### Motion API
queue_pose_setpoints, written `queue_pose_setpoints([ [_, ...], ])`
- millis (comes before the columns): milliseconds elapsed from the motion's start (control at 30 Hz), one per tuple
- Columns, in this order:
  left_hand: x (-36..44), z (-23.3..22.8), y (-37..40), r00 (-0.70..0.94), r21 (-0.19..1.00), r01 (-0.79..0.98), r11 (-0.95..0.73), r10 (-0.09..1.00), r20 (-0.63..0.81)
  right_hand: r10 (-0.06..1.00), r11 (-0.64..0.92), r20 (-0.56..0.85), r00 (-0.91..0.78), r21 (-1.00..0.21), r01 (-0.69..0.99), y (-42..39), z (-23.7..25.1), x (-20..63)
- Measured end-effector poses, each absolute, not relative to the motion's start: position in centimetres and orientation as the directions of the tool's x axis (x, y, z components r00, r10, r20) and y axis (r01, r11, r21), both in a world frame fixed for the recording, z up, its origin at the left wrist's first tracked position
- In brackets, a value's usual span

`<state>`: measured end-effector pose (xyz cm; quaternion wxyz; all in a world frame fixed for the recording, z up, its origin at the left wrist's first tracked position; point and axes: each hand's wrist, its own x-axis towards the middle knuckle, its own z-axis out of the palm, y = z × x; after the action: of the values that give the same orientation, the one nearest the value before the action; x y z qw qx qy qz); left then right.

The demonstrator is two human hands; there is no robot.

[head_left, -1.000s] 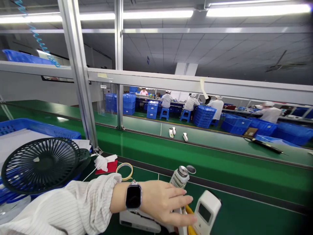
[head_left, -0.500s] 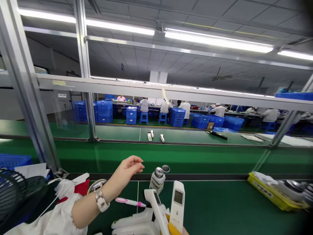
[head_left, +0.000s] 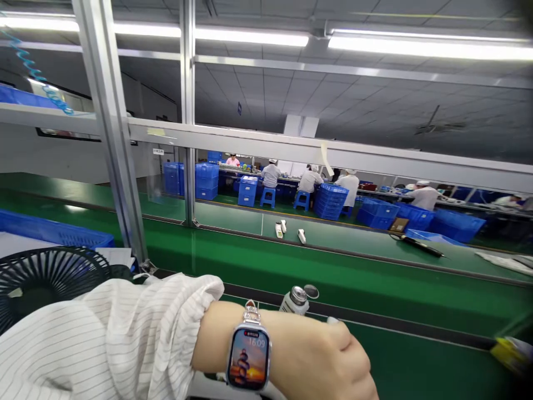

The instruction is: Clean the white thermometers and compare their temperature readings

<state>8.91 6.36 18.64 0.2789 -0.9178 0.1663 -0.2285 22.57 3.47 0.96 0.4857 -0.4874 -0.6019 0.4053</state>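
Hand (head_left: 333, 358), left — curled, grip cannot be told | bottle (head_left: 293, 302) just beyond | watch (head_left: 249, 358) lit

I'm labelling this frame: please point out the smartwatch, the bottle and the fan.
Smartwatch (head_left: 249, 359): head view, on its lit screen.
Bottle (head_left: 293, 304): head view, on its pale body.
Fan (head_left: 49, 284): head view, on its dark grille.

"What's at the left?"

"A black fan (head_left: 35, 291) near a blue crate (head_left: 83, 238), and a coiled blue hose (head_left: 58, 102) higher up."

"And across the room?"

"At least 2 blue stools (head_left: 267, 196), stacked blue baskets (head_left: 331, 200), 1 cardboard box (head_left: 398, 224) and people (head_left: 271, 174) in white."

"Overhead?"

"Fluorescent tubes (head_left: 433, 48). Lower, a tape strip (head_left: 326, 158) hangs from the white crossbar (head_left: 250, 136)."
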Motion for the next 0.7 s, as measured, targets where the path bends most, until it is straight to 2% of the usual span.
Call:
queue_pose_setpoints([
  [500, 9.1, 17.7, 6.4, 0.850, -0.538, -0.189, -0.822, -0.411, 0.330, 0.972, 0.231, 0.233, -0.039, -0.905, 0.358, 5.4, 1.0, 22.1],
  [700, 8.9, 17.3, 6.3, 0.815, -0.563, -0.184, -0.806, -0.445, 0.371, 0.965, 0.245, 0.264, -0.004, -0.892, 0.379, 4.5, 1.4, 21.6],
])
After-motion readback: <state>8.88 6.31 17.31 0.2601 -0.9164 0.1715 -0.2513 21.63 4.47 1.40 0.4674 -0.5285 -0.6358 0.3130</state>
